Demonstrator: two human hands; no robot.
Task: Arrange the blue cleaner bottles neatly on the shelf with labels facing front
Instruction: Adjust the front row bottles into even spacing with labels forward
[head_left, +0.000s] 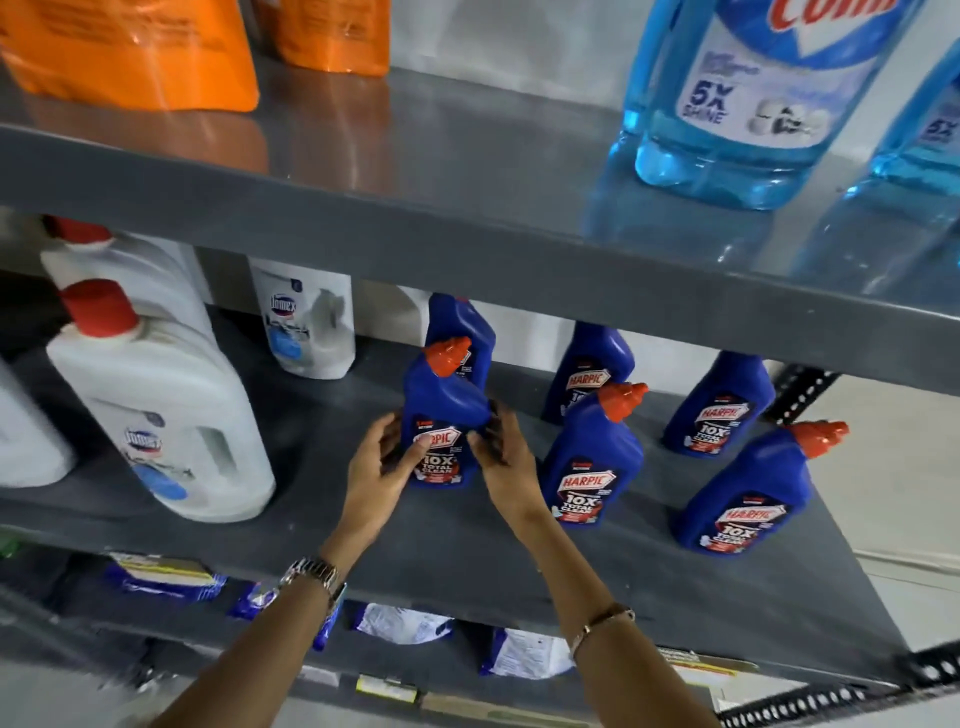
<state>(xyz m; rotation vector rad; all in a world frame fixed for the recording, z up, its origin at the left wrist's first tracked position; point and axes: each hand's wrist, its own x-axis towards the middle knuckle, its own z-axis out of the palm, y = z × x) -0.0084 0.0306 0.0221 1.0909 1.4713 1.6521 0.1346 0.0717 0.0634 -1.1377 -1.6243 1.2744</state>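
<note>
Several blue cleaner bottles with orange caps stand on the grey middle shelf (467, 551), labels facing me. My left hand (376, 475) and my right hand (506, 467) grip the front left bottle (441, 405) from both sides at its label. Right behind it stands another blue bottle (465, 322), its cap hidden by the shelf above. To the right are a front bottle (592, 457), a rear bottle (595, 369), a second rear bottle (719, 405) and a bottle near the shelf's right edge (748, 499).
White jugs with red caps (156, 410) fill the shelf's left side, and a white pouch (306, 322) stands at the back. The upper shelf (415, 218) carries orange pouches (130, 52) and light blue clear bottles (753, 104). Blue and white packets (166, 577) lie on the shelf below.
</note>
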